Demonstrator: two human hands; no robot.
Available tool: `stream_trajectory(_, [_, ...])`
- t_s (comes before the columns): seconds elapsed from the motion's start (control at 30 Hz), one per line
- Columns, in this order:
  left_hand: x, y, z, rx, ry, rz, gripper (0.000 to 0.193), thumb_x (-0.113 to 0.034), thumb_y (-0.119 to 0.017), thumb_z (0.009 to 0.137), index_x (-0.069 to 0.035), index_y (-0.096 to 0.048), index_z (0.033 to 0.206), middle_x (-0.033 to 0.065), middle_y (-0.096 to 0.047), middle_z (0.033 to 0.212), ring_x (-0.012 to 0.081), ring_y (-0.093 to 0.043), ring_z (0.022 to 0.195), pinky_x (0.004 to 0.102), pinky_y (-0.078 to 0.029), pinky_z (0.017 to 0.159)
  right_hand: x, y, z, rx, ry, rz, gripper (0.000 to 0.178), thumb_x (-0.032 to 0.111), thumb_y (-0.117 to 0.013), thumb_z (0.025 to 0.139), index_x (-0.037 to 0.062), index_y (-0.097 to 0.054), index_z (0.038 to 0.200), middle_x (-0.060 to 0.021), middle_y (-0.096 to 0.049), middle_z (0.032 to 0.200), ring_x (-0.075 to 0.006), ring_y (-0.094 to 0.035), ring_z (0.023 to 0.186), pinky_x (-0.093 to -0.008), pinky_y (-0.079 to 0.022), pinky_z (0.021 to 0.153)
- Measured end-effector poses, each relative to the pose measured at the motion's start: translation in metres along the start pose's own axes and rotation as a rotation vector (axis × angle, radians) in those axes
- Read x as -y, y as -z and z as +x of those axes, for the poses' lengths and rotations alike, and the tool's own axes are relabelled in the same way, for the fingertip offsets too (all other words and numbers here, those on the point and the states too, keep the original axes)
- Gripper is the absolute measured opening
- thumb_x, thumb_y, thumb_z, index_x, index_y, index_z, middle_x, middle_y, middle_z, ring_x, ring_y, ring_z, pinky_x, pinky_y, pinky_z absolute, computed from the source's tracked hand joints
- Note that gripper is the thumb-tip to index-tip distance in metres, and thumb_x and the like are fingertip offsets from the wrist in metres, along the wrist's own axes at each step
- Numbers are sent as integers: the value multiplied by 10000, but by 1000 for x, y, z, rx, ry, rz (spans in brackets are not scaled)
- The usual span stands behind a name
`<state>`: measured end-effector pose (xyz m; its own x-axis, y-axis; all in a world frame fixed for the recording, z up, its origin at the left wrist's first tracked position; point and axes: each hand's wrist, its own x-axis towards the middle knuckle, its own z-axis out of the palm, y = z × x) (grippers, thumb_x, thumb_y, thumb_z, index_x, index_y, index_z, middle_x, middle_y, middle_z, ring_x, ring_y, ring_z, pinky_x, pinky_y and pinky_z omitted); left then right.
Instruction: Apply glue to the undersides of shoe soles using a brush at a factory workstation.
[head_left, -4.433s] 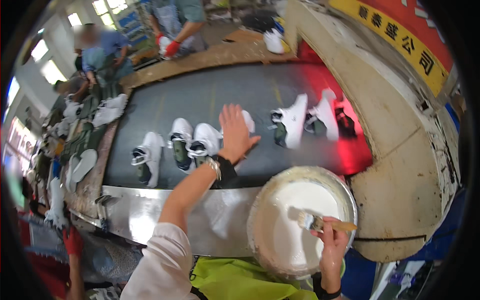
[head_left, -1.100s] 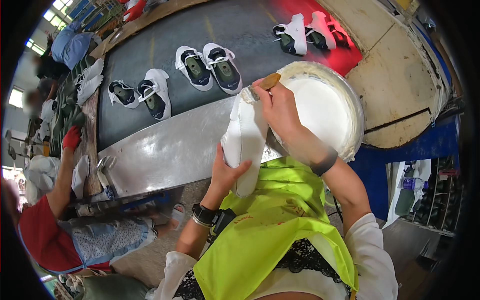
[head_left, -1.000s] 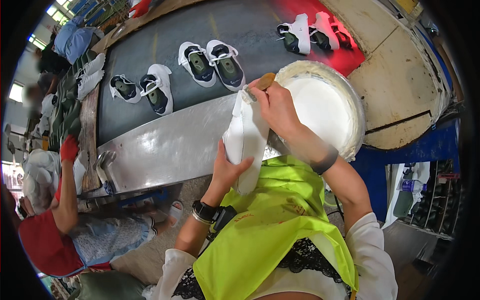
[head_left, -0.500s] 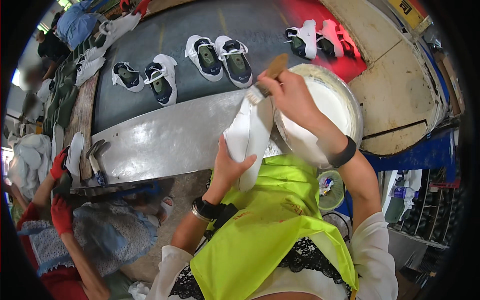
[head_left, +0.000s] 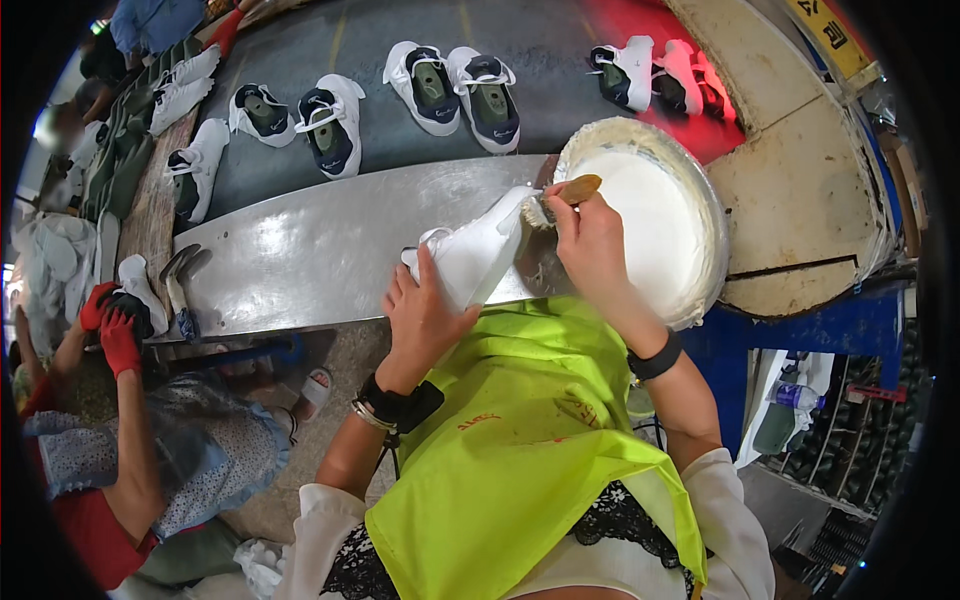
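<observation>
My left hand grips a white sneaker by its heel end, tilted on its side over the metal ledge. In my right hand is a paintbrush with a wooden handle, and its pale bristles touch the shoe's toe end along the sole edge. Right beside that hand stands a large round basin of thick white liquid.
Several white sneakers with dark insides stand on a dark conveyor belt, some under red light. A hooked tool lies at the ledge's left end. A co-worker's red-gloved hands hold another shoe at the left.
The sneaker has rolled from sole-up onto its side, and my left hand has shifted left with it. The brush has come down and right to the toe edge. Another sneaker now stands at the belt's left.
</observation>
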<state>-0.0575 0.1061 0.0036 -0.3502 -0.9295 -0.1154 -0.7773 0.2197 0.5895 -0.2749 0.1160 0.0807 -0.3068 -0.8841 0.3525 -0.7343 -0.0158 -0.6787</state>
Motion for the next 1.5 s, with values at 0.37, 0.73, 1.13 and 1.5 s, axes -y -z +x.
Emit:
stream_trajectory(0.37, [-25, -23, 67, -302, -582, -135, 425, -150, -655, 833, -7, -571, 1224, 219, -530, 1281, 427, -445, 1223, 480, -352, 1016, 3, -22, -42, -280, -199, 154, 136, 87, -563, 908, 0, -629, 988, -170, -641, 957, -354, -608, 886, -394, -486, 787])
stream_trajectory(0.73, [-25, -9, 57, -141, -647, -58, 526, 41, -504, 757, -29, -548, 1277, 217, -408, 1432, 447, -299, 1355, 521, -247, 1090, 12, -45, -55, -286, -78, 275, 128, 49, -573, 887, 2, -636, 987, -142, -633, 991, -345, -583, 935, -397, -478, 803])
stream_trajectory(1.13, [-12, -9, 61, -52, -649, -151, 575, 42, -480, 772, -55, -501, 1338, 215, -345, 1487, 440, -254, 1388, 515, -215, 1117, 19, -53, -56, -340, -127, 234, 111, 75, -570, 897, 15, -633, 965, -165, -640, 936, -364, -591, 863, -414, -477, 764])
stream_trajectory(1.5, [-11, 47, 52, 455, -332, -887, 520, -15, -437, 835, -33, -537, 1346, 153, -298, 1544, 288, -185, 1462, 403, -123, 1172, 30, -17, -66, -178, -269, 337, 151, 90, -553, 919, 3, -634, 1013, -179, -658, 922, -351, -640, 813, -383, -503, 737])
